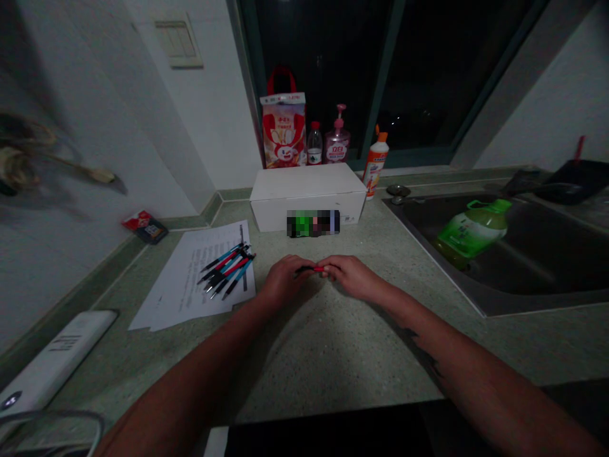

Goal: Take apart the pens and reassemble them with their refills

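Both my hands meet above the middle of the counter around a red and black pen [318, 269]. My left hand [286, 279] is closed on its dark end, and my right hand [349, 274] pinches the red part. To the left, several blue, red and black pens [228, 270] lie in a loose pile on printed sheets of paper [178, 279]. Behind my hands stands a white box [307, 190], with a blurred dark and green object [313, 223] in front of it.
A steel sink [537, 273] with a large green-labelled bottle [476, 230] is at the right. Behind the box are a red bag [284, 133], a small bottle [314, 145], a pink pump bottle [337, 143] and an orange-white bottle [375, 164]. A white device [59, 355] lies at the left.
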Tool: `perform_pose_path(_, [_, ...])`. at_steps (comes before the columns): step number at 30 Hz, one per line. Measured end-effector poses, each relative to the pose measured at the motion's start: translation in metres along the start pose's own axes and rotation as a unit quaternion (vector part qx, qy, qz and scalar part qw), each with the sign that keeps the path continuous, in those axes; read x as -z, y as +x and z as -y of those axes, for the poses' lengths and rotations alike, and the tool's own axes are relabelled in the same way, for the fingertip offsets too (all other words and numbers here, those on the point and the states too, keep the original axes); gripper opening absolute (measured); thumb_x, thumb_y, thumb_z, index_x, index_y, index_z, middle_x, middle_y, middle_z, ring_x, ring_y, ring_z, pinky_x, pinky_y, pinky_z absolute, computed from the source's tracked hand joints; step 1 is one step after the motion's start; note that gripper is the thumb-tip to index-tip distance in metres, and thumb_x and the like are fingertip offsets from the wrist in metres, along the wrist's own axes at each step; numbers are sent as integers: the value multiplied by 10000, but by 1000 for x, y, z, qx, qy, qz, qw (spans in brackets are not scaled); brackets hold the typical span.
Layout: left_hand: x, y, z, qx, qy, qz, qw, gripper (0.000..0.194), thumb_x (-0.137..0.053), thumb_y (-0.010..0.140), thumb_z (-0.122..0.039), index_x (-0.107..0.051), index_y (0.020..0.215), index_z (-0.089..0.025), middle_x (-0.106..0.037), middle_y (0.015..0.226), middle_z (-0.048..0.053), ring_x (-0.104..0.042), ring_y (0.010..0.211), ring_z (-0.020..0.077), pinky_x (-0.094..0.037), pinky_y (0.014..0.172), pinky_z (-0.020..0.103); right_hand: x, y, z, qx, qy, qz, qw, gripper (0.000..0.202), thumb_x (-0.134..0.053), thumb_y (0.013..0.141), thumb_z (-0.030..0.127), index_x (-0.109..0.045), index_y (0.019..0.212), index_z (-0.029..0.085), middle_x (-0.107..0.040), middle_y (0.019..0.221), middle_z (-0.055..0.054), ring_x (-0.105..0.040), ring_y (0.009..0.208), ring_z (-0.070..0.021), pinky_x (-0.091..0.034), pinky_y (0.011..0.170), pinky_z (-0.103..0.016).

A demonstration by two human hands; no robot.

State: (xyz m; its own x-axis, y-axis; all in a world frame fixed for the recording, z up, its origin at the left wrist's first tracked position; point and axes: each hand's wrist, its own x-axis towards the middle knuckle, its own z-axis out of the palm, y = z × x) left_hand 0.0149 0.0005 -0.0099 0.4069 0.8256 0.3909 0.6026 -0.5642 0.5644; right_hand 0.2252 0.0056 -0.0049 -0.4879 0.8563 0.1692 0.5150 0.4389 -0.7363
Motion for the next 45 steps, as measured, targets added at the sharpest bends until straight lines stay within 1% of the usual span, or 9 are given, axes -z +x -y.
perform_pose_path(6, [0,0,-2,11,6,7,1000,88,-681,856,-237,-743,919,-230,-751,889,29,-669,849,192,-509,804,339,-4,0,0,-29,126,3,992,189,-477,928,161,-633,1035,166,-718,836,-45,-612,655,-126,-485,645,-264])
perform_pose_path(11, [-2,-1,-1,32,-19,-35,999,101,-655,861,-216,-733,923,-228,-739,880,36,-666,826,188,-525,777,339,1,-1,4,-10,11,-40,999,166,-712,823,222,-664,981,205,-728,942,-55,-650,828,-185,-485,741,-310])
perform_pose_path(14, [-1,-1,-2,29,-32,-34,998,90,-665,857,-233,-736,913,-228,-742,868,34,-668,820,185,-525,779,341,4,-1,5,-4,-41,-41,998,58,-661,885,250,-688,920,213,-728,887,-50,-649,806,-191,-470,723,-311])
perform_pose_path(19, [-1,-2,-1,3,-33,-33,999,58,-681,840,-221,-731,870,-223,-744,859,32,-664,850,189,-518,821,359,4,0,5,12,-71,7,997,200,-535,968,249,-703,864,220,-714,799,-29,-631,735,-173,-440,688,-298])
perform_pose_path(26, [0,1,-3,132,-145,-65,978,295,-705,812,-276,-671,1090,-186,-745,884,35,-691,831,178,-536,797,320,8,0,7,-13,-67,-6,998,216,-526,970,257,-712,869,214,-704,776,-25,-633,741,-178,-441,695,-295])
perform_pose_path(29, [6,3,-5,204,-126,-46,970,263,-578,893,-392,-706,821,-175,-719,720,26,-662,704,178,-514,696,302,12,0,10,-19,-85,-17,996,213,-532,970,267,-725,894,219,-727,842,-38,-648,797,-186,-447,733,-297])
perform_pose_path(31, [9,5,-6,212,-128,-39,968,251,-609,861,-381,-696,738,-181,-718,711,26,-652,696,175,-504,693,294,15,0,10,-23,-97,-18,995,213,-534,971,278,-732,917,220,-738,887,-47,-657,826,-191,-449,750,-296])
perform_pose_path(35, [7,6,-6,209,-203,-73,954,155,-728,734,-261,-692,862,-181,-741,825,31,-672,764,170,-512,725,279,17,-1,9,-20,-108,-24,994,220,-532,976,293,-737,954,216,-746,911,-52,-661,838,-194,-444,748,-290])
perform_pose_path(45, [7,5,-6,212,-227,-85,947,166,-707,757,-272,-684,891,-177,-727,775,21,-659,718,161,-511,700,286,16,0,8,-24,-115,-28,993,246,-513,986,302,-735,910,226,-729,831,-40,-638,768,-185,-417,692,-290])
